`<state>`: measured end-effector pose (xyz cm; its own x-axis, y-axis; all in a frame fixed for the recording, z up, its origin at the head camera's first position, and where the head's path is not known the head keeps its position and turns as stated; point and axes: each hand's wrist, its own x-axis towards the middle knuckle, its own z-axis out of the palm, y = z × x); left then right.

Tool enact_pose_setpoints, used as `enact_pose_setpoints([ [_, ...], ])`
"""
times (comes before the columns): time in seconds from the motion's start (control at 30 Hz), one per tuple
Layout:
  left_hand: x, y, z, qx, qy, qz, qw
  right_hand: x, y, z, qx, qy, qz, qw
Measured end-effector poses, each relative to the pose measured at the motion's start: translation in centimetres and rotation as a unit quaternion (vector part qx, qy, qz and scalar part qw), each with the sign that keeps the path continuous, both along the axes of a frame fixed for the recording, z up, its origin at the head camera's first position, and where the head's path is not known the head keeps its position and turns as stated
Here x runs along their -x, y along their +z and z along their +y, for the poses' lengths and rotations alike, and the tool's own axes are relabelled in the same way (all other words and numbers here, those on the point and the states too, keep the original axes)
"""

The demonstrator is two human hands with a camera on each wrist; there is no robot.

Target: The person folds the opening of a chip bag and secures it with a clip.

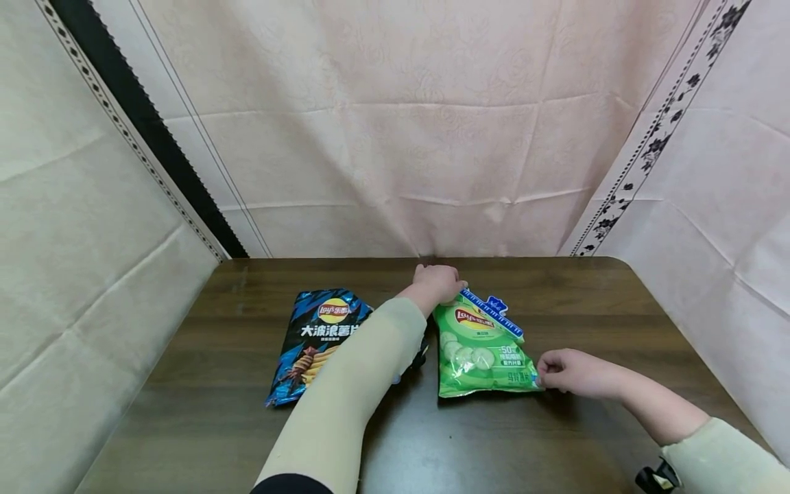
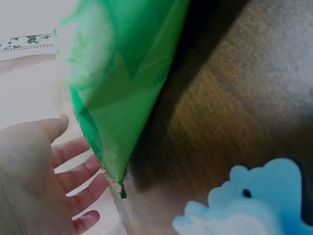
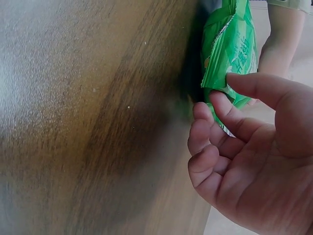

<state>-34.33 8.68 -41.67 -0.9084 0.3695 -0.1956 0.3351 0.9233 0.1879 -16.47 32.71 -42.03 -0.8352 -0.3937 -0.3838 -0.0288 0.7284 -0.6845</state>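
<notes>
A green Lay's potato chip bag (image 1: pixel 478 353) lies on the table, with a blue strip (image 1: pixel 492 312) bearing a scalloped tab along its upper right edge. My left hand (image 1: pixel 439 283) is at the bag's upper left corner; in the left wrist view its fingers (image 2: pixel 80 171) are spread at the bag's edge and its thumb stands apart from it. With thumb and index finger, my right hand (image 1: pixel 570 372) pinches the lower right corner, also seen in the right wrist view on the green bag (image 3: pixel 220 63). The other right fingers are curled loosely.
A blue-black Lay's chip bag (image 1: pixel 317 343) lies to the left, partly behind my left sleeve (image 1: pixel 352 384). In the left wrist view a light blue, scalloped object (image 2: pixel 259 196) is near the table surface. White patterned cloth (image 1: pixel 401 137) hangs behind the brown table (image 1: pixel 204 384).
</notes>
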Motion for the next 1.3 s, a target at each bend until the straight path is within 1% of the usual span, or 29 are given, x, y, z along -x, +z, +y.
enact_pose_setpoints([
  [0.07, -0.1, 0.0, -0.2, 0.001, -0.001, 0.003, 1.0000, 0.0, 0.0, -0.1, 0.000, 0.000, 0.001, 1.000],
  [0.17, -0.3, -0.1, -0.5, -0.006, 0.004, -0.001, 1.0000, 0.0, 0.1, -0.2, 0.000, -0.001, 0.007, 1.000],
  [0.23, -0.4, -0.1, -0.7, -0.010, 0.002, -0.001, 1.0000, -0.1, 0.1, -0.3, -0.005, -0.005, 0.016, 1.000],
  [0.3, -0.6, -0.2, -1.0, -0.013, -0.002, 0.004, 0.9999, -0.2, 0.2, -0.2, -0.014, -0.010, 0.035, 0.999],
  [0.5, -1.3, 0.2, -2.0, -0.019, -0.022, 0.052, 0.9983, -0.1, 0.2, 0.0, -0.062, -0.048, 0.110, 0.991],
  [0.57, -1.8, 0.4, -2.6, -0.022, -0.029, 0.068, 0.9970, 0.0, 0.2, 0.0, -0.068, -0.057, 0.123, 0.988],
  [0.63, -2.5, 0.7, -3.1, -0.026, -0.038, 0.080, 0.9958, 0.0, 0.2, -0.1, -0.073, -0.065, 0.133, 0.986],
  [0.7, -3.4, 1.2, -3.7, -0.029, -0.048, 0.093, 0.9941, 0.1, 0.3, -0.2, -0.074, -0.073, 0.144, 0.984],
  [0.9, -6.9, 2.8, -5.3, -0.038, -0.076, 0.122, 0.9889, 0.0, 0.6, -0.5, -0.072, -0.092, 0.180, 0.977],
  [1.03, -9.2, 3.1, -6.4, -0.049, -0.096, 0.134, 0.9851, -0.1, 0.7, -0.9, -0.064, -0.102, 0.197, 0.973],
  [1.1, -10.1, 3.1, -7.0, -0.056, -0.105, 0.139, 0.9831, -0.2, 0.7, -1.1, -0.059, -0.106, 0.200, 0.972],
  [1.2, -11.2, 2.9, -8.1, -0.072, -0.110, 0.138, 0.9817, -0.3, 0.7, -1.4, -0.055, -0.109, 0.201, 0.972],
  [1.3, -12.0, 2.7, -9.2, -0.085, -0.108, 0.138, 0.9809, -0.4, 0.7, -1.7, -0.052, -0.110, 0.204, 0.971],
])
